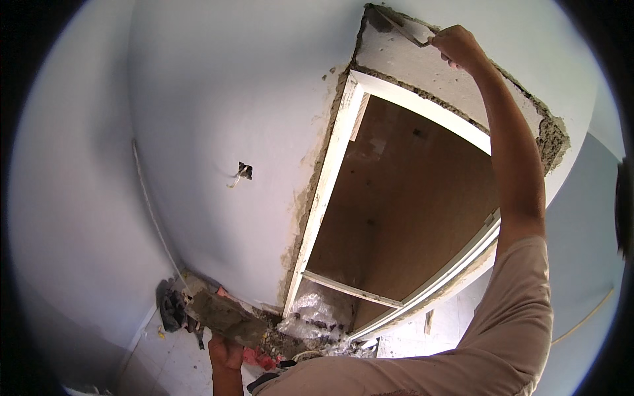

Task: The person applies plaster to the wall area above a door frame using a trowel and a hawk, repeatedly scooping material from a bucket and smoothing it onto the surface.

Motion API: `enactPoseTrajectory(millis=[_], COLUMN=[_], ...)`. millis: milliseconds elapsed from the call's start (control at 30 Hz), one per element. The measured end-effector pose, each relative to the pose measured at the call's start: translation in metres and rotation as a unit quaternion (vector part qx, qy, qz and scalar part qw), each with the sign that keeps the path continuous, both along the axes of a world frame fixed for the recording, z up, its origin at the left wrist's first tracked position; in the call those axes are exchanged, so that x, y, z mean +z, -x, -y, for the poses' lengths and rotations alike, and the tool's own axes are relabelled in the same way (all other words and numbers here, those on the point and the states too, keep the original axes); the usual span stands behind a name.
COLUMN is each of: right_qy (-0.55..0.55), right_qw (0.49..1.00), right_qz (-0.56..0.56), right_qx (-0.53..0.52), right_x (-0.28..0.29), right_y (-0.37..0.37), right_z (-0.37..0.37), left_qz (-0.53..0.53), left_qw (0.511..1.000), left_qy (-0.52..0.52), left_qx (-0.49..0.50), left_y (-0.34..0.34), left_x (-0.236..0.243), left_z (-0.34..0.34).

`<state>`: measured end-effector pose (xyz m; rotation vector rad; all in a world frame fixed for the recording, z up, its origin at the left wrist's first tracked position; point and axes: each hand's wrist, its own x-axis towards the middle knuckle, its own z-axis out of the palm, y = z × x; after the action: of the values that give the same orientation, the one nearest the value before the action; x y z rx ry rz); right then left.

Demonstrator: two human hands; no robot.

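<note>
My right hand (457, 47) is raised high with its fingers wrapped round the handle of a trowel (404, 32). The blade meets the upper left corner of a pale slab (422, 63) above the doorway, where dark wet mortar (379, 20) shows. Low on the left, my left hand (226, 354) is closed at the near edge of a flat board (221, 318) smeared with grey mortar. Its fingers are partly hidden beneath the board. Rough mortar (553, 142) fills the gap at the slab's right end.
A white door frame (325, 191) with a low crossbar (353, 290) stands ahead. Clear plastic sheeting (314, 313) and rubble lie at its foot. Wires poke from a wall box (244, 171). A thin rod (153, 204) leans in the left corner above a dark bag (171, 307).
</note>
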<state>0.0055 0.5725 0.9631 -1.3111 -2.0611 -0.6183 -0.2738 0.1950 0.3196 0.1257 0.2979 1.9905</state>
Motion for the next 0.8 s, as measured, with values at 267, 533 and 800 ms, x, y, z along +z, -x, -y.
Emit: enactPoseTrajectory(millis=[267,533,800], right_qy=[-0.05,0.162,0.158], right_qw=[0.998,0.935,0.956], right_qz=[0.006,-0.103,-0.14], right_qx=[0.041,0.297,0.204], right_x=[-0.007,-0.008,-0.005], right_y=[-0.042,-0.105,-0.141], right_z=[0.046,0.121,0.031], left_qz=[-0.048,-0.03,-0.061], left_qw=[0.995,0.999,0.993], left_qy=[-0.086,0.004,-0.014], left_qx=[-0.017,-0.018,-0.103], left_y=[-0.003,-0.005,-0.026], left_x=[0.014,0.017,0.04], left_z=[-0.003,-0.015,-0.062])
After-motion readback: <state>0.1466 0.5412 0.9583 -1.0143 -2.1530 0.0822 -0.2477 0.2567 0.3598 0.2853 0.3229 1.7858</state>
